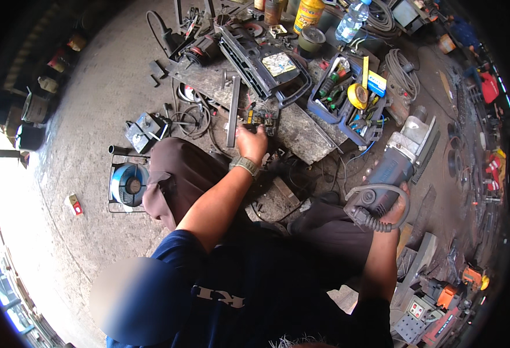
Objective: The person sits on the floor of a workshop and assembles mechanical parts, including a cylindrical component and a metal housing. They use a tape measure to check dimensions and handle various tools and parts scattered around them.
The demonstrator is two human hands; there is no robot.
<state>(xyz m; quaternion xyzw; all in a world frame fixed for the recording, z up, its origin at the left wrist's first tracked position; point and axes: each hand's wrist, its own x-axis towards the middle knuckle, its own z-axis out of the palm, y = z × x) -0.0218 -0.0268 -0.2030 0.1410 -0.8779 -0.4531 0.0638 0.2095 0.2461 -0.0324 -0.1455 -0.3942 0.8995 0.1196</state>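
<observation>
My right hand (399, 209) is wrapped around a corded power tool (389, 168) with a dark blue-grey body and a bare metal head, held above the floor at my right. The tool's grey cable (382, 187) loops over its rear end. My left hand (251, 144), with a watch at the wrist, reaches forward between my knees. Its fingers are closed on the near edge of a flat black case with yellow markings (261, 115); the fingertips are partly hidden. Just left of that hand is a narrow metal bar (233, 113), lying across the edge of a worn board (307, 136).
An open toolbox (339, 110) holds screwdrivers and a yellow tape measure (357, 96). A large black tool frame (261, 64) lies on the board. Behind stand a yellow can (308, 14) and a water bottle (352, 22). A blue fan (130, 184) and loose cables (194, 119) lie left.
</observation>
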